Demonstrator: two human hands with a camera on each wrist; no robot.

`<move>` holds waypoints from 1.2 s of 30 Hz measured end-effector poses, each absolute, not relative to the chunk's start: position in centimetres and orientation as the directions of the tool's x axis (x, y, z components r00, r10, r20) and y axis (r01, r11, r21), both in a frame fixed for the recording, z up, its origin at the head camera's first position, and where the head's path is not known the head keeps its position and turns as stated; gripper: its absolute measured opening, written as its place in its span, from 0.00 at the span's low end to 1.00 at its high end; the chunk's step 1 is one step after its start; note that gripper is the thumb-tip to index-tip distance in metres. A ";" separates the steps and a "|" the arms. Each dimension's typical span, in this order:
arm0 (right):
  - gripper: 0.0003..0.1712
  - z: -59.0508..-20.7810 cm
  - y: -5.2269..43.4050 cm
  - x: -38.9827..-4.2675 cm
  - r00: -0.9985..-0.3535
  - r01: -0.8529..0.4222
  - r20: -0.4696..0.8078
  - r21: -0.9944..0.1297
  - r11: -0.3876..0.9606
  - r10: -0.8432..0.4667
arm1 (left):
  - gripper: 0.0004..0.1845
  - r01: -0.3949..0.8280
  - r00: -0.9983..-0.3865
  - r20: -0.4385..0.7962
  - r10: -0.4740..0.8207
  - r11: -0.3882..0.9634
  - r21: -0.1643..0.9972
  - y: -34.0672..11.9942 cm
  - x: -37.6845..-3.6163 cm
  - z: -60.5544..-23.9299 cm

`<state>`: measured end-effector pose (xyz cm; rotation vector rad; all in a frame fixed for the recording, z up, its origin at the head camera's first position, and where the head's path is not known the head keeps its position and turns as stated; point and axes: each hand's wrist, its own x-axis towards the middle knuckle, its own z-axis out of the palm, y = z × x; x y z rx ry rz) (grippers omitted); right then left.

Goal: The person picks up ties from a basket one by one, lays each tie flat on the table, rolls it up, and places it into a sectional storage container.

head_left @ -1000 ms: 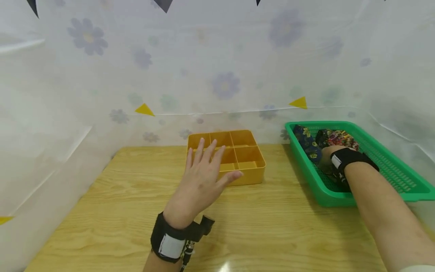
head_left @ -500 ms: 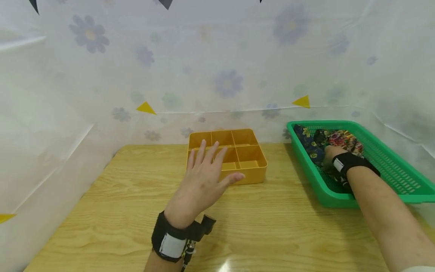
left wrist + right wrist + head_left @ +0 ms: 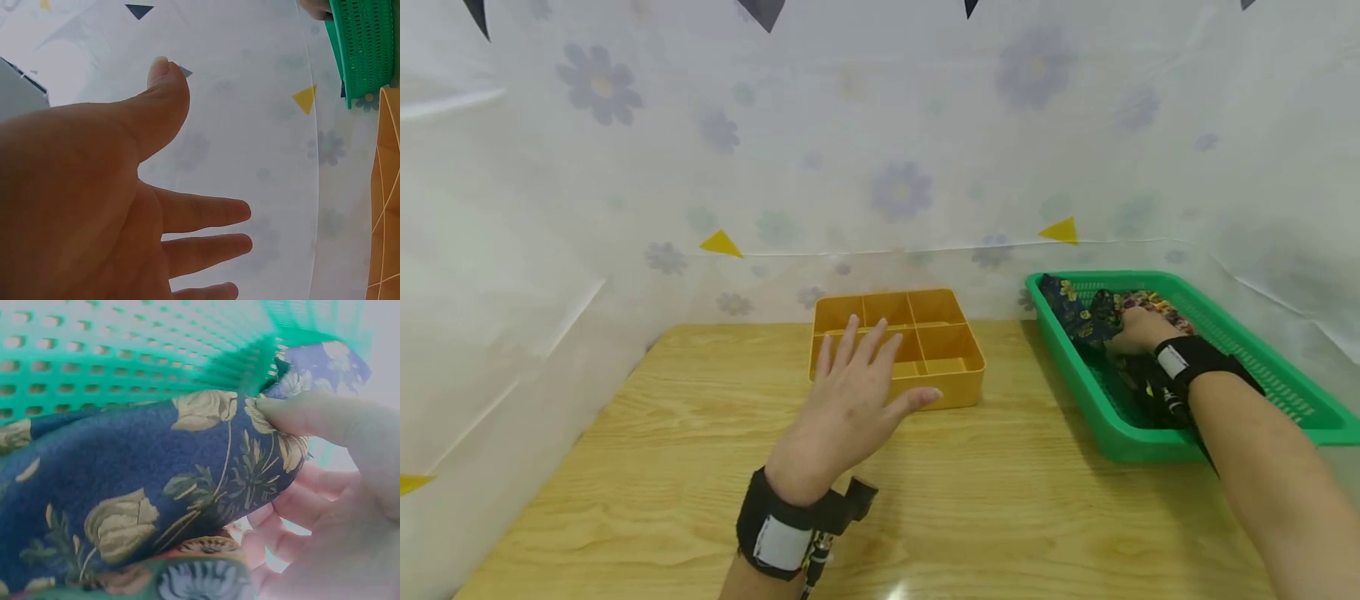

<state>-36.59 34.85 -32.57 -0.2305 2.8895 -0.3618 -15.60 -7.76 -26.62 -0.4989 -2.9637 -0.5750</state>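
Observation:
My right hand is inside the green basket, palm side hidden in the head view. In the right wrist view it pinches a navy cloth with tan flowers, thumb on top and fingers curled underneath. Below that cloth shows a multicoloured patterned cloth, and a paler blue flowered cloth lies beyond the thumb. My left hand holds nothing, its fingers spread and straight. In the head view it overlaps the near left part of a yellow compartment box.
The wooden table carries the box in the middle and the basket on the right. A white flowered plastic sheet stands behind and along the sides. A black strap with a small camera sits on the left wrist.
My right hand has lifted a little and its wrist has shifted right, with fingers now showing more. The dark cloth beside it has shifted. My left hand stays nearly still.

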 end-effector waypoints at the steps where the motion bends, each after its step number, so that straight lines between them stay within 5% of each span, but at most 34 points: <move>1: 0.18 -32.3 34.9 -36.6 -0.967 -0.143 -0.168 -0.263 0.954 -0.191 | 0.46 0.329 -0.944 0.138 0.299 0.877 0.351 -7.8 -15.6 -26.6; 5: 0.18 -31.1 34.6 -36.5 -0.977 -0.159 -0.090 -0.304 0.939 -0.195 | 0.47 0.323 -0.946 0.130 0.295 0.881 0.346 -7.9 -15.8 -26.6; 9: 0.39 -29.9 34.0 -36.2 -0.981 -0.160 -0.051 -0.325 0.932 -0.186 | 0.47 0.324 -0.946 0.126 0.298 0.882 0.342 -7.9 -16.1 -26.8; 12: 0.44 -29.2 33.5 -35.9 -0.984 -0.143 -0.042 -0.383 0.913 -0.172 | 0.47 0.331 -0.944 0.126 0.306 0.880 0.342 -7.8 -16.3 -26.9; 22: 0.48 -26.5 31.9 -34.0 -0.988 -0.156 0.070 -0.509 0.846 -0.140 | 0.48 0.312 -0.950 0.145 0.278 0.879 0.361 -7.7 -16.3 -27.1; 36: 0.50 -22.3 27.9 -31.2 -0.962 -0.261 0.207 -0.531 0.806 -0.175 | 0.48 0.314 -0.949 0.128 0.286 0.879 0.359 -7.3 -16.7 -27.2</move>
